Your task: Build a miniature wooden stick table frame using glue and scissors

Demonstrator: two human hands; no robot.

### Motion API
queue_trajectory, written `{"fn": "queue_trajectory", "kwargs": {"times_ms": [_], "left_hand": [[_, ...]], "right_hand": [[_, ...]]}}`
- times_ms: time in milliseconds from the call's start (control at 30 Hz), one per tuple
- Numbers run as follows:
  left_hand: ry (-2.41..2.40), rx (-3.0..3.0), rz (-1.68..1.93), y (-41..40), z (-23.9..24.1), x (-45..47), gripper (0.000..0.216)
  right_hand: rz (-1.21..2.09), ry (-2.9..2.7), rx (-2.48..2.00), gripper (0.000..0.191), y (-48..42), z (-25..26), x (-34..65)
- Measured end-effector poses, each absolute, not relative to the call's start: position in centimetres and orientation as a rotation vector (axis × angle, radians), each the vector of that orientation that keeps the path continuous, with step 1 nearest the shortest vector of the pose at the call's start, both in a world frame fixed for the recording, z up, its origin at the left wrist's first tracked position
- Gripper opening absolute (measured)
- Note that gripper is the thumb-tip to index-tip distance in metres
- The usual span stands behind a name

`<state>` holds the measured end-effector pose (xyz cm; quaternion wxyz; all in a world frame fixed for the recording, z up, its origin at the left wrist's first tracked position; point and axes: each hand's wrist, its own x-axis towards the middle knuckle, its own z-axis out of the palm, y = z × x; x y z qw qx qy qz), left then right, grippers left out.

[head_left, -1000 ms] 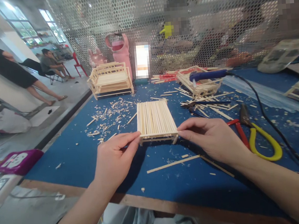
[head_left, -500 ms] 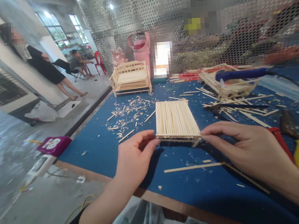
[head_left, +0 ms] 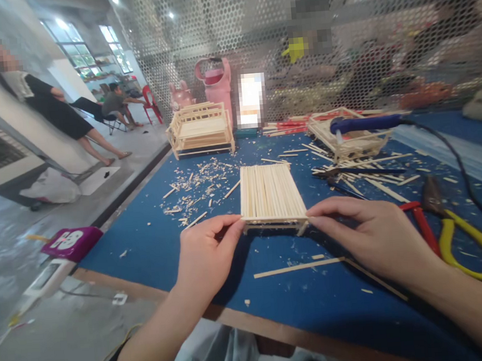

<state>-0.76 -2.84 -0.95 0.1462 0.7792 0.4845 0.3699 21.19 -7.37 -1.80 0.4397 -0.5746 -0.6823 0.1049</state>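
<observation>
A small slatted platform (head_left: 270, 192) of pale wooden sticks, like a miniature bed, stands on short legs on the blue tabletop. Along its front edge runs a thin wooden stick (head_left: 275, 219). My left hand (head_left: 207, 252) pinches the left end of this stick between thumb and fingertips. At the right front corner, my right hand (head_left: 365, 229) pinches the other end the same way. I cannot tell whether the stick is fixed to the platform. Two loose sticks lie nearer to me, one of them a flat strip (head_left: 298, 268) and the other partly under my right hand.
A miniature stick bench (head_left: 201, 128) stands behind left. A blue glue gun (head_left: 365, 123) rests by another stick frame (head_left: 342, 149) at back right. Red-and-yellow pliers (head_left: 445, 231) lie right, stick scraps (head_left: 199, 184) left. Beyond are a pink bottle (head_left: 219, 96), mesh screen and people.
The view has turned slightly right, so everything appears shifted left. Both hands keep their pinch at the platform's front corners, with little other movement.
</observation>
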Motion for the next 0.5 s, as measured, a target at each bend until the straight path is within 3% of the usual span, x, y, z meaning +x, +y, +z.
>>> {"fn": "queue_trajectory", "kwargs": {"times_ms": [300,500], "left_hand": [[1.519,2.241,1.053,-2.72,-1.17,-0.91,0.018],[1.529,2.216,1.046,-2.70,-1.14,-0.80,0.018]], "right_hand": [[0.437,-1.577,-1.380,0.021,-7.31,-2.22,21.56],[0.358,-1.646,-1.448,0.013,-7.60,-1.88,21.23]]}}
